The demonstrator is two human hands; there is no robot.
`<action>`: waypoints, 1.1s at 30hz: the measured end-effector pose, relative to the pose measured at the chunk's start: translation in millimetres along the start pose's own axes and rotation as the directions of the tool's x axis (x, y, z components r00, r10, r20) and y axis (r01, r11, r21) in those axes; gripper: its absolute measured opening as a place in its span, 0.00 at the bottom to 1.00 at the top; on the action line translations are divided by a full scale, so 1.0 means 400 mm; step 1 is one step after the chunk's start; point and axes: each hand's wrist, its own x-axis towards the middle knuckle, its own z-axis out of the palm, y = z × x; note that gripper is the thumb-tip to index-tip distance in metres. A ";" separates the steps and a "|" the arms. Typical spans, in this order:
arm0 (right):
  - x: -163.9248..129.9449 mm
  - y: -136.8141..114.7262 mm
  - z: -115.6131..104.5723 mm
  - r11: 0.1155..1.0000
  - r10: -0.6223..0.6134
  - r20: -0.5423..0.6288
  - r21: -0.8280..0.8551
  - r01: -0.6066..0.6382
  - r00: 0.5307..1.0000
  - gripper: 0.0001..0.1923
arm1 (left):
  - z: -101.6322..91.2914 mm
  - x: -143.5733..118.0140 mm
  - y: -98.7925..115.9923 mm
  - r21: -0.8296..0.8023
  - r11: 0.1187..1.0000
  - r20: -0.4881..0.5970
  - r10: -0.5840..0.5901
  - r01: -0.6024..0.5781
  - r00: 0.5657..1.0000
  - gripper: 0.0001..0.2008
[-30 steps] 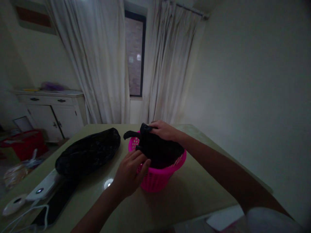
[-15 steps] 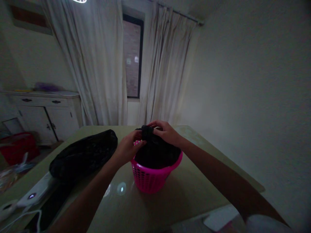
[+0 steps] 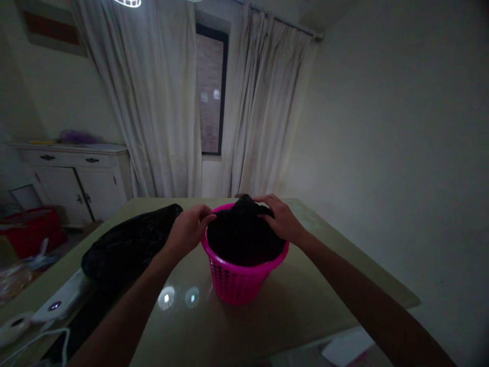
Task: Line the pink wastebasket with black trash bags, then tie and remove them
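Observation:
A pink plastic basket (image 3: 239, 280) with holes in its wall stands upright on the table. Inside it sits a black plastic bag (image 3: 244, 234), its edge bunched up toward the back of the rim. My left hand (image 3: 193, 224) pinches the bag's edge at the basket's left side, thumb against fingers. On the right, my right hand (image 3: 280, 216) grips the bag near the back right of the rim, with the thumb toward the inside. The bottom of the basket is hidden by the bag.
Another black plastic bag (image 3: 130, 247) lies puffed up on the left of the table (image 3: 183, 336). Near it are a white device (image 3: 59, 303), a white roll-like object (image 3: 15, 326) and a white cable (image 3: 64, 339). A white cabinet (image 3: 72, 178) stands behind on the left.
My hands have moved apart, left hand to the left and right hand to the right. The bunched bag has spread wider, showing more of its dark inside.

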 end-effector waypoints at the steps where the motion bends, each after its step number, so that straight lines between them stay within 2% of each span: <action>1: -0.006 0.007 -0.004 1.000 0.023 -0.012 -0.003 -0.023 1.000 0.21 | -0.005 -0.001 -0.008 -0.015 1.000 -0.006 -0.015 0.015 1.000 0.14; 4: -0.015 -0.004 -0.006 0.999 0.042 -0.011 -0.021 -0.042 0.999 0.26 | -0.004 -0.002 -0.011 -0.151 0.988 0.028 -0.023 0.027 0.999 0.17; 7: -0.007 -0.051 0.002 0.997 -0.041 0.065 -0.060 0.045 0.997 0.32 | 0.015 -0.002 0.027 -0.261 0.965 0.047 0.011 0.001 0.999 0.21; 9: 0.004 -0.074 0.008 0.987 -0.067 0.153 -0.132 0.087 0.986 0.27 | 0.027 -0.001 0.057 -0.231 0.973 0.086 0.016 0.004 0.996 0.23; 11: 0.013 -0.071 0.007 0.959 -0.050 0.208 -0.263 0.105 0.977 0.18 | 0.030 0.002 0.071 -0.126 0.992 0.116 0.020 -0.006 0.993 0.21; 12: 0.015 -0.057 0.002 0.940 -0.031 0.202 -0.328 0.097 0.979 0.14 | 0.026 0.004 0.070 -0.060 0.998 0.093 0.015 -0.010 0.996 0.19; 14: 0.013 -0.013 -0.015 0.918 0.034 0.125 -0.397 0.018 0.992 0.09 | 0.008 0.005 0.053 0.056 0.998 -0.042 -0.032 0.034 0.999 0.16; 17: -0.002 0.047 -0.045 0.911 0.181 -0.019 -0.374 -0.175 0.983 0.10 | -0.025 0.005 0.018 0.076 0.985 -0.252 -0.132 0.156 0.959 0.10; 19: -0.013 0.049 -0.052 0.909 0.224 -0.080 -0.341 -0.238 0.971 0.11 | -0.036 0.002 0.012 -0.075 0.982 -0.258 -0.186 0.172 0.948 0.09; 21: -0.021 0.016 -0.048 0.927 0.237 -0.087 -0.279 -0.252 0.968 0.28 | -0.035 -0.005 0.026 -0.345 0.924 -0.202 -0.244 0.164 0.949 0.11; 22: -0.023 -0.007 -0.044 0.939 0.241 -0.064 -0.236 -0.250 0.968 0.37 | -0.031 -0.011 0.038 -0.490 0.858 -0.160 -0.266 0.157 0.951 0.12; 23: -0.025 -0.029 -0.041 0.952 0.237 -0.022 -0.194 -0.237 0.971 0.41 | -0.027 -0.018 0.050 -0.611 0.778 -0.121 -0.275 0.147 0.954 0.13; 25: -0.031 -0.061 -0.039 0.976 0.188 0.069 -0.127 -0.178 0.980 0.36 | -0.020 -0.040 0.067 -0.742 0.660 -0.082 -0.266 0.119 0.960 0.15; 27: -0.048 -0.063 -0.050 0.995 0.078 0.110 -0.063 -0.071 0.991 0.26 | -0.020 -0.068 0.066 -0.768 0.632 -0.122 -0.298 0.100 0.947 0.16; 29: -0.084 -0.041 -0.070 1.000 -0.009 0.043 -0.013 0.009 0.999 0.18 | -0.028 -0.102 0.052 -0.765 0.633 -0.204 -0.416 0.121 0.886 0.17; 31: -0.140 -0.015 -0.093 0.998 -0.069 -0.096 -0.017 0.068 0.993 0.12 | -0.043 -0.143 0.033 -0.774 0.614 -0.246 -0.514 0.152 0.822 0.16; 32: -0.174 -0.005 -0.103 0.994 -0.101 -0.159 -0.050 0.094 0.982 0.09 | -0.052 -0.166 0.025 -0.779 0.606 -0.243 -0.531 0.163 0.812 0.15; 33: -0.210 0.001 -0.112 0.988 -0.137 -0.199 -0.099 0.119 0.970 0.08 | -0.060 -0.190 0.019 -0.780 0.602 -0.225 -0.526 0.172 0.820 0.14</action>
